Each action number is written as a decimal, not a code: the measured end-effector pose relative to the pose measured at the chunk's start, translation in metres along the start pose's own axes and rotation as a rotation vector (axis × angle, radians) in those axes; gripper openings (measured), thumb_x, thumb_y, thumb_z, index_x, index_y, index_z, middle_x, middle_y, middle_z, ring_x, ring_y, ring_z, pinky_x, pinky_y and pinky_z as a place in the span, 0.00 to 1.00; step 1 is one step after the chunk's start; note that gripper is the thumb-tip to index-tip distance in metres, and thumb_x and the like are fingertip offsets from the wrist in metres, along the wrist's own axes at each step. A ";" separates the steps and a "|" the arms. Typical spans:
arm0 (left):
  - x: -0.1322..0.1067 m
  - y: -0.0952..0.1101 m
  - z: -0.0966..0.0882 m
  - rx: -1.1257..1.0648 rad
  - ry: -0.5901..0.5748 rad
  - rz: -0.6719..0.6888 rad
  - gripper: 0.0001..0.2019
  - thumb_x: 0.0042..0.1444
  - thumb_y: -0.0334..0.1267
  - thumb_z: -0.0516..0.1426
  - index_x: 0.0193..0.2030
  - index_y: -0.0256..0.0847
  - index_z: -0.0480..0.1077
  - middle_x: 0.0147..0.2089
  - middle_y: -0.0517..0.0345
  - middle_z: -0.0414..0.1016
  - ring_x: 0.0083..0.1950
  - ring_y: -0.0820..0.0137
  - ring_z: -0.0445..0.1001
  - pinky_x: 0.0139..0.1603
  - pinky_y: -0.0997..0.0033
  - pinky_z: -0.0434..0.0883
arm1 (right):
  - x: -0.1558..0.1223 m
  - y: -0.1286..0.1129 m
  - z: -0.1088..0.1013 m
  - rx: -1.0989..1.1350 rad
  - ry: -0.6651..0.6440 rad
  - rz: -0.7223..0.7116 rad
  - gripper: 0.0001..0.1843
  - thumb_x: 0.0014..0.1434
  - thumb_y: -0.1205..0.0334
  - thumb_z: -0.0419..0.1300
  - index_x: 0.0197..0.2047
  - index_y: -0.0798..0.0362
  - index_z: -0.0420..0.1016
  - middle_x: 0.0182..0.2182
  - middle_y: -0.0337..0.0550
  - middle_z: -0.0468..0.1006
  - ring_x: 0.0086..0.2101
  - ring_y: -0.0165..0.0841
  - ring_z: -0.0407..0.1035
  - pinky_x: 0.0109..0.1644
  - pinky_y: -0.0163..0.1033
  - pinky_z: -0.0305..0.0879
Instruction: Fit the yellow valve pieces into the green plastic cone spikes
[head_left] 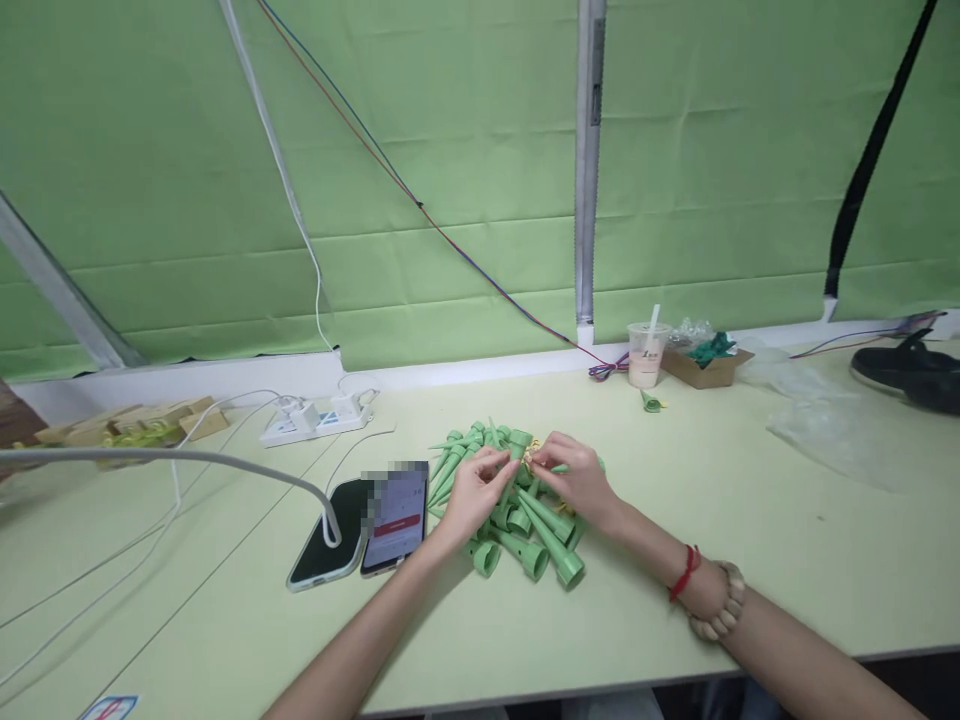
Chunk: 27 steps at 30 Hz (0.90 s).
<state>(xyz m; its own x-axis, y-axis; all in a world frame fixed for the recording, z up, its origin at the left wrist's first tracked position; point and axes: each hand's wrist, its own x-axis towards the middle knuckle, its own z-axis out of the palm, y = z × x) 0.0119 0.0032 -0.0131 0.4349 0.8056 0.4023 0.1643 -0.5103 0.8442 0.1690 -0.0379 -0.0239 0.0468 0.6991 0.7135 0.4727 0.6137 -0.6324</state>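
Observation:
A heap of several green plastic cones lies on the pale green table in front of me. My left hand rests on the heap with its fingers pinched round one green cone held upright. My right hand meets it from the right, fingers closed at the same cone's top, where something small and yellowish shows between the fingertips. A red cord and a bead bracelet sit on my right wrist.
Two phones lie left of the heap, one on a white cable. A power strip sits behind. A drink cup, a cardboard box, clear plastic bags and a black shoe stand at the back right.

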 end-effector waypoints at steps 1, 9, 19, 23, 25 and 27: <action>0.000 -0.001 0.001 -0.036 -0.011 -0.017 0.15 0.48 0.46 0.56 0.31 0.34 0.74 0.30 0.56 0.64 0.28 0.75 0.63 0.25 0.76 0.67 | 0.000 0.000 -0.001 -0.050 -0.011 -0.061 0.10 0.53 0.61 0.55 0.21 0.53 0.68 0.24 0.42 0.69 0.27 0.30 0.65 0.31 0.35 0.65; 0.001 0.002 0.002 -0.044 0.089 0.058 0.12 0.48 0.43 0.57 0.33 0.37 0.75 0.32 0.55 0.66 0.34 0.72 0.65 0.29 0.75 0.66 | 0.005 -0.004 0.002 0.261 -0.038 0.348 0.15 0.47 0.52 0.60 0.33 0.55 0.70 0.25 0.41 0.72 0.23 0.27 0.64 0.25 0.33 0.64; -0.002 0.005 0.001 0.089 0.133 0.096 0.12 0.49 0.42 0.56 0.35 0.37 0.75 0.32 0.56 0.66 0.33 0.72 0.65 0.25 0.77 0.61 | 0.005 0.002 0.006 0.426 -0.053 0.404 0.14 0.39 0.55 0.65 0.22 0.55 0.65 0.21 0.36 0.68 0.21 0.25 0.61 0.23 0.31 0.60; -0.003 0.004 0.002 0.108 0.120 0.093 0.12 0.50 0.42 0.55 0.36 0.38 0.75 0.32 0.56 0.66 0.32 0.72 0.65 0.27 0.75 0.62 | 0.004 -0.004 0.007 0.209 0.023 0.264 0.08 0.43 0.61 0.60 0.21 0.54 0.65 0.19 0.35 0.66 0.20 0.24 0.58 0.22 0.30 0.57; -0.003 0.003 0.003 0.100 0.106 0.088 0.13 0.50 0.43 0.55 0.37 0.39 0.75 0.31 0.56 0.66 0.32 0.72 0.65 0.27 0.75 0.62 | 0.003 -0.006 0.007 0.107 0.070 0.196 0.06 0.43 0.64 0.59 0.21 0.54 0.64 0.19 0.34 0.65 0.20 0.24 0.57 0.23 0.30 0.57; -0.003 0.003 0.003 0.083 0.102 0.086 0.13 0.50 0.43 0.55 0.37 0.39 0.75 0.31 0.56 0.66 0.32 0.72 0.65 0.26 0.75 0.61 | 0.003 -0.006 0.006 0.071 0.091 0.188 0.06 0.43 0.64 0.59 0.20 0.54 0.65 0.19 0.35 0.66 0.21 0.25 0.58 0.24 0.31 0.58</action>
<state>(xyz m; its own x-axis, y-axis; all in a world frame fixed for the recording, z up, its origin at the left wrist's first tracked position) 0.0143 -0.0019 -0.0127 0.3588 0.7821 0.5094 0.2044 -0.5984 0.7747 0.1608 -0.0378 -0.0198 0.2090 0.7699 0.6029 0.3854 0.5018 -0.7744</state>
